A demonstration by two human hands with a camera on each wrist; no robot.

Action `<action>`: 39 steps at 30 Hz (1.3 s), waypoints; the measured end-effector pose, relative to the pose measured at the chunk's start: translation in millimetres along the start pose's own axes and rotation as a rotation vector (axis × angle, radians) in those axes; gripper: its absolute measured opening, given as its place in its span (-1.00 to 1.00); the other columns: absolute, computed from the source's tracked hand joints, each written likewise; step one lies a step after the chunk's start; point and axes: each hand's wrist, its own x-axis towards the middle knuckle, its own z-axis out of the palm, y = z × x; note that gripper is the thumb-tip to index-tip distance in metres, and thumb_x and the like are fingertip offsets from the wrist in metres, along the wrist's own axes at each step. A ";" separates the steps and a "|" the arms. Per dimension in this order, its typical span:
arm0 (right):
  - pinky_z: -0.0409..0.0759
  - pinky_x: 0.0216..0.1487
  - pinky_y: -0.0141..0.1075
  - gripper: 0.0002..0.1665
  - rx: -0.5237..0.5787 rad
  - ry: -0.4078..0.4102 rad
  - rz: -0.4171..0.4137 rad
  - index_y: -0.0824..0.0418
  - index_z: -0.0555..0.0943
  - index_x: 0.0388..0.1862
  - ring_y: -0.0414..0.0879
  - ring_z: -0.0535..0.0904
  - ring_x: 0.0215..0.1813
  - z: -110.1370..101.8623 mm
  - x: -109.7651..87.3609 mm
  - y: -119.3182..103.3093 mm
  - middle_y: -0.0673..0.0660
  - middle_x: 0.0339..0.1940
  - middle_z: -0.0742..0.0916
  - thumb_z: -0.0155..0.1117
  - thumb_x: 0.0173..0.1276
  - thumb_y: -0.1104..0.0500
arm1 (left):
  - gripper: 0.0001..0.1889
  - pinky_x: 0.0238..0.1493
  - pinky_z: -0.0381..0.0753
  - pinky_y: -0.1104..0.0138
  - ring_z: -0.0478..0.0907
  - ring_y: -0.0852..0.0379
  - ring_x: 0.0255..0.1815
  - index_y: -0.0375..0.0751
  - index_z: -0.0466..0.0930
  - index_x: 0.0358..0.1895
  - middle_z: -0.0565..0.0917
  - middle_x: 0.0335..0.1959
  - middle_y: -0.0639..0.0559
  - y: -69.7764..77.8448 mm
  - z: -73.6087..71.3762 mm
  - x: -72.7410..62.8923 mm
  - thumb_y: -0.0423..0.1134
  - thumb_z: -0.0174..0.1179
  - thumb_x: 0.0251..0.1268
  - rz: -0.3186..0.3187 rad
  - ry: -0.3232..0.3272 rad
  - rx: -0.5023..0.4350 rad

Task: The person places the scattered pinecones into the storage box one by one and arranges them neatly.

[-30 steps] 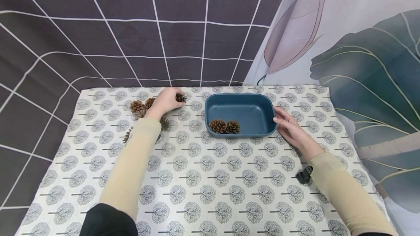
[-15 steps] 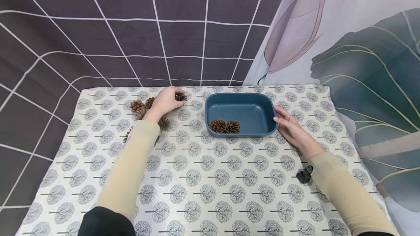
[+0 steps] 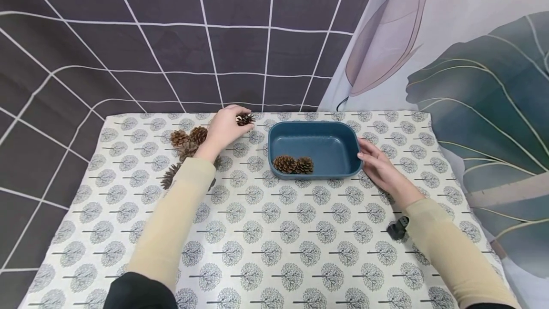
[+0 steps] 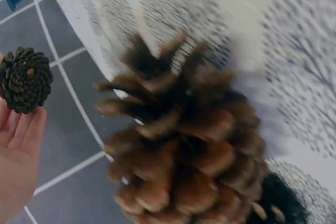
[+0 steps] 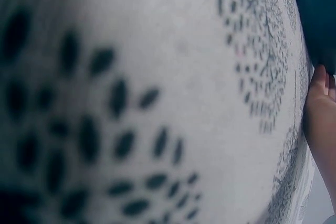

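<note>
Near the table's back edge my left hand (image 3: pixel 227 125) pinches a brown pine cone (image 3: pixel 245 119) between thumb and fingers. In the left wrist view that pine cone (image 4: pixel 26 80) shows its scaled base, with fingers along it. Two more pine cones (image 3: pixel 285 164) lie side by side in the front left corner of a blue rectangular box (image 3: pixel 315 176). My right hand (image 3: pixel 381 168) rests at the box's right end, fingers against its outer wall and thumb tip at the rim. In the right wrist view only part of this hand (image 5: pixel 321 111) shows beside the blue wall.
Several loose pine cones (image 3: pixel 198 135) lie at the left of the table, partly hidden by my left wrist and sleeve. One of them, a large pine cone (image 4: pixel 184 150), fills the left wrist view. A tree-print cloth (image 3: pixel 274 237) covers the table; a dark gridded curtain (image 3: pixel 236 51) hangs behind.
My left hand has moved up and to the right with the pine cone, uncovering more of the pine cones at the left. The right hand and the box have stayed put.
</note>
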 end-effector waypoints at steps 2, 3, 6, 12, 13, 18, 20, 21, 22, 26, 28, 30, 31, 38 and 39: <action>0.60 0.39 -0.48 -0.41 0.017 -0.015 -0.011 0.04 0.47 0.52 -0.25 0.59 0.34 0.2 0.3 0.5 -0.10 0.39 0.63 -0.04 0.65 0.44 | -0.47 0.60 0.46 -0.04 0.55 -0.21 0.48 -0.17 0.67 0.32 0.65 0.41 -0.17 6.0 -0.1 -0.8 -0.09 0.48 0.34 -0.004 0.020 -0.016; 0.60 0.38 -0.48 -0.41 0.024 -0.023 -0.014 0.03 0.47 0.51 -0.25 0.60 0.33 0.2 0.5 0.8 -0.10 0.39 0.63 -0.04 0.65 0.44 | -0.47 0.60 0.46 -0.04 0.55 -0.21 0.48 -0.17 0.67 0.31 0.66 0.40 -0.17 8.7 0.2 -1.0 -0.09 0.48 0.33 0.000 0.030 -0.026; 0.61 0.38 -0.47 -0.43 0.035 -0.029 -0.018 0.02 0.49 0.49 -0.25 0.60 0.32 0.3 1.0 1.7 -0.09 0.38 0.64 -0.03 0.65 0.44 | -0.48 0.60 0.47 -0.01 0.56 -0.19 0.46 -0.17 0.69 0.29 0.68 0.37 -0.17 15.3 2.4 -1.3 -0.08 0.50 0.32 0.015 0.056 -0.038; 0.60 0.39 -0.49 -0.43 0.017 -0.018 -0.007 -0.01 0.49 0.50 -0.26 0.59 0.34 0.5 0.9 2.3 -0.12 0.39 0.63 0.00 0.66 0.41 | -0.51 0.56 0.53 0.02 0.62 -0.16 0.40 -0.18 0.73 0.24 0.73 0.30 -0.15 26.9 9.7 -0.9 -0.11 0.54 0.28 0.066 0.110 -0.079; 0.60 0.39 -0.49 -0.43 0.014 -0.017 -0.006 0.00 0.48 0.50 -0.27 0.59 0.34 0.6 0.8 2.2 -0.12 0.39 0.63 -0.01 0.66 0.41 | -0.51 0.55 0.54 0.03 0.63 -0.16 0.39 -0.18 0.73 0.23 0.73 0.29 -0.15 28.7 11.2 -0.8 -0.12 0.55 0.27 0.078 0.118 -0.091; 0.60 0.39 -0.49 -0.42 0.007 -0.013 0.000 -0.02 0.48 0.49 -0.28 0.58 0.35 0.6 0.2 1.7 -0.13 0.41 0.61 -0.04 0.66 0.42 | -0.51 0.51 0.59 0.07 0.65 -0.12 0.36 -0.17 0.74 0.22 0.74 0.28 -0.11 39.1 18.4 0.3 -0.11 0.56 0.26 0.121 0.122 -0.123; 0.60 0.38 -0.49 -0.42 0.008 -0.013 -0.002 -0.02 0.48 0.49 -0.27 0.58 0.35 0.4 0.1 1.6 -0.13 0.41 0.62 -0.05 0.67 0.43 | -0.51 0.48 0.60 0.08 0.65 -0.10 0.35 -0.16 0.74 0.23 0.75 0.28 -0.09 44.9 20.9 1.3 -0.09 0.55 0.27 0.132 0.112 -0.125; 0.60 0.38 -0.49 -0.42 0.008 -0.012 -0.004 -0.02 0.49 0.49 -0.27 0.59 0.34 0.3 0.0 1.7 -0.13 0.40 0.62 -0.05 0.66 0.43 | -0.51 0.47 0.61 0.09 0.66 -0.09 0.34 -0.16 0.74 0.23 0.75 0.27 -0.08 48.1 22.1 1.8 -0.09 0.55 0.27 0.138 0.107 -0.128; 0.60 0.38 -0.49 -0.42 0.007 -0.014 -0.006 -0.02 0.49 0.49 -0.27 0.59 0.34 0.4 0.0 1.6 -0.13 0.40 0.63 -0.06 0.66 0.43 | -0.51 0.45 0.62 0.10 0.66 -0.09 0.33 -0.16 0.74 0.23 0.76 0.26 -0.08 51.3 23.5 2.5 -0.09 0.55 0.28 0.144 0.102 -0.130; 0.61 0.38 -0.48 -0.42 0.011 -0.019 -0.013 -0.01 0.49 0.49 -0.27 0.59 0.34 0.4 0.4 1.9 -0.13 0.40 0.63 -0.06 0.66 0.44 | -0.53 0.39 0.66 0.13 0.69 -0.05 0.30 -0.13 0.75 0.22 0.77 0.23 -0.04 65.9 28.4 4.2 -0.10 0.55 0.28 0.163 0.085 -0.143; 0.60 0.39 -0.48 -0.41 0.014 -0.025 -0.013 0.00 0.48 0.50 -0.26 0.59 0.35 0.4 0.7 1.9 -0.12 0.41 0.63 -0.07 0.66 0.44 | -0.54 0.38 0.67 0.14 0.70 -0.04 0.29 -0.13 0.75 0.21 0.78 0.22 -0.04 72.9 31.9 4.7 -0.10 0.55 0.27 0.176 0.084 -0.150; 0.60 0.38 -0.48 -0.41 0.012 -0.022 -0.010 0.00 0.48 0.51 -0.26 0.58 0.35 0.2 0.7 1.8 -0.12 0.41 0.62 -0.06 0.66 0.44 | -0.54 0.39 0.67 0.16 0.69 -0.04 0.30 -0.12 0.76 0.21 0.78 0.22 -0.03 79.0 37.1 5.4 -0.10 0.56 0.27 0.187 0.086 -0.157; 0.60 0.38 -0.48 -0.41 0.009 -0.020 -0.006 0.00 0.48 0.51 -0.26 0.58 0.35 0.2 0.6 1.4 -0.12 0.41 0.62 -0.06 0.66 0.43 | -0.54 0.41 0.66 0.16 0.68 -0.03 0.31 -0.12 0.76 0.20 0.78 0.22 -0.03 81.9 40.0 5.6 -0.09 0.56 0.26 0.194 0.087 -0.160; 0.60 0.38 -0.48 -0.42 0.007 -0.005 -0.004 0.02 0.48 0.51 -0.26 0.59 0.35 1.4 -0.9 -0.9 -0.12 0.40 0.63 -0.03 0.66 0.42 | -0.52 0.45 0.64 0.17 0.67 -0.02 0.33 -0.12 0.74 0.22 0.74 0.27 -0.04 100.4 62.4 3.8 -0.07 0.56 0.26 0.233 0.058 -0.182; 0.60 0.38 -0.49 -0.42 0.005 -0.005 -0.005 0.02 0.48 0.51 -0.26 0.59 0.35 1.7 -0.9 -1.0 -0.12 0.40 0.63 -0.03 0.66 0.42 | -0.51 0.46 0.64 0.17 0.66 -0.03 0.35 -0.13 0.74 0.22 0.73 0.29 -0.05 102.9 65.0 3.2 -0.07 0.56 0.26 0.236 0.049 -0.186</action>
